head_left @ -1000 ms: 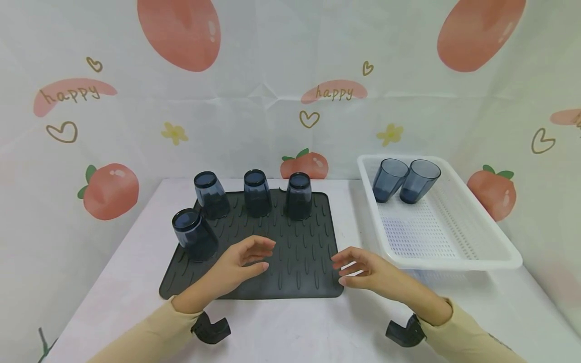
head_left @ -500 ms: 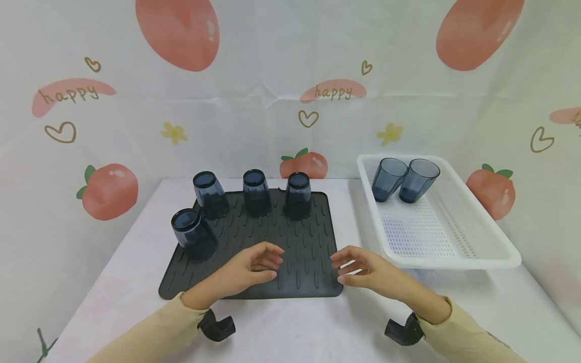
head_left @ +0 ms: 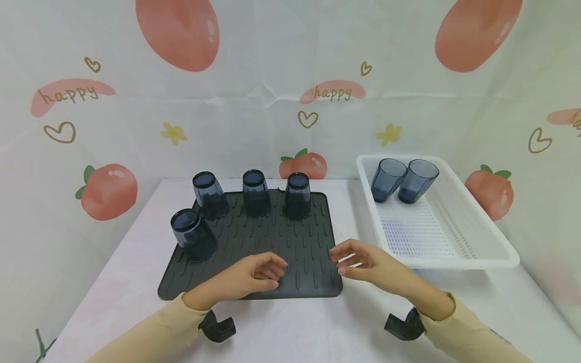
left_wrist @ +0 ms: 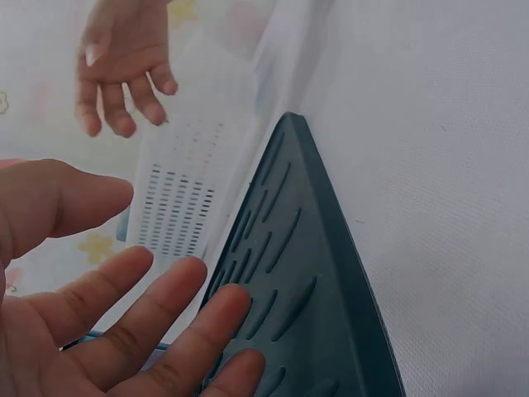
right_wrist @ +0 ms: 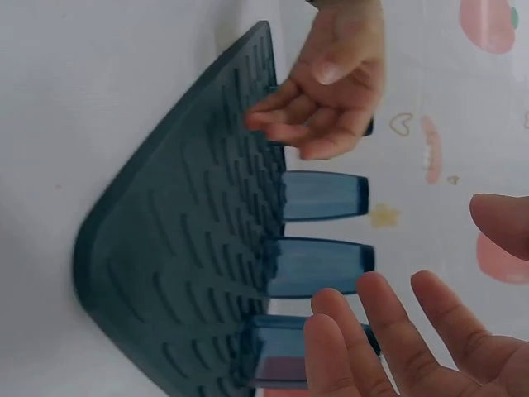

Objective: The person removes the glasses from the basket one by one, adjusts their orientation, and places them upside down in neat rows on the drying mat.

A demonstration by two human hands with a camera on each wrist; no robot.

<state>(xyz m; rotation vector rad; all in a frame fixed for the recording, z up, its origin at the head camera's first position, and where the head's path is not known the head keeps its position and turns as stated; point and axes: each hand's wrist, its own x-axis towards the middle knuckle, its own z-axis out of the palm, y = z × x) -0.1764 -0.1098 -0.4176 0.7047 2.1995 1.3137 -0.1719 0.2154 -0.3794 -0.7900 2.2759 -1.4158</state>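
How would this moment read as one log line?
left hand: empty, over mat | right hand: empty, near mat | mat: four inverted glasses | basket: two glasses

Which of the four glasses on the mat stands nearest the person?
The front-left glass: it stands alone toward the mat's left edge, while the other three glasses line its back edge.

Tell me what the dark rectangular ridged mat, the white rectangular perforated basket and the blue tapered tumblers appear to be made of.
Dark rectangular ridged mat: probably silicone or rubber, matte, with molded-looking ridges.
White rectangular perforated basket: likely molded plastic, smooth and opaque, with regular small openings.
Blue tapered tumblers: smooth, glossy-looking, see-through; glass or plastic, since transparency leaves both open.
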